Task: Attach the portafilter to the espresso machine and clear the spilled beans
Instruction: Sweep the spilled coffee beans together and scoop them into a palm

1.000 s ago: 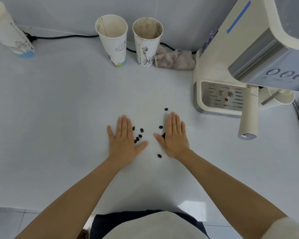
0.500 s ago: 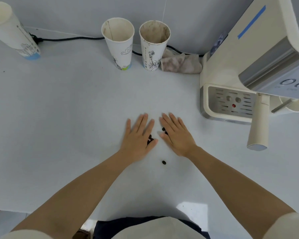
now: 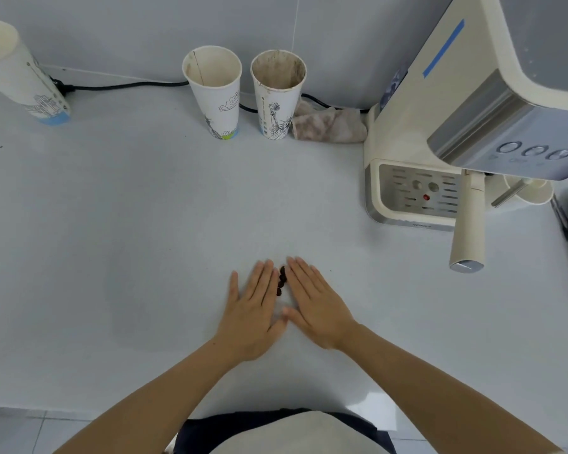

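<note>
A: Nearest edge first. What sits at the bottom of the frame?

B: The front edge of the white counter (image 3: 118, 290) runs along the bottom, with the person's torso at lower centre. Both forearms reach up from there toward the middle.

A: Hands?

B: Left hand (image 3: 253, 309) and right hand (image 3: 315, 306) lie flat, palms down, fingers straight and released, grasping nothing. Thumb tips touch, or nearly so, at centre. The two index fingers form a narrow wedge.

A: Beans?

B: A small cluster of coffee beans (image 3: 281, 280) lies in that wedge, pressed between the inner sides of the hands. One dark speck sits just right of the right hand's fingertips; too small to tell what it is.

A: Open room?

B: Bare counter to the left of the hands and above them, up to the cups. To the right, bare surface as far as the machine.

A: The machine?

B: Espresso machine (image 3: 440, 119) fills the upper right. The portafilter (image 3: 469, 224) hangs under its head, handle pointing down-frame past the drip tray (image 3: 410, 191) edge.

A: Far edge?

B: Two stained paper cups (image 3: 215, 93), (image 3: 277, 93) stand near the wall, a crumpled cloth (image 3: 328, 124) just beside the right one. A third cup (image 3: 20, 73) stands upper left. A black cable (image 3: 122, 85) runs along the wall.
</note>
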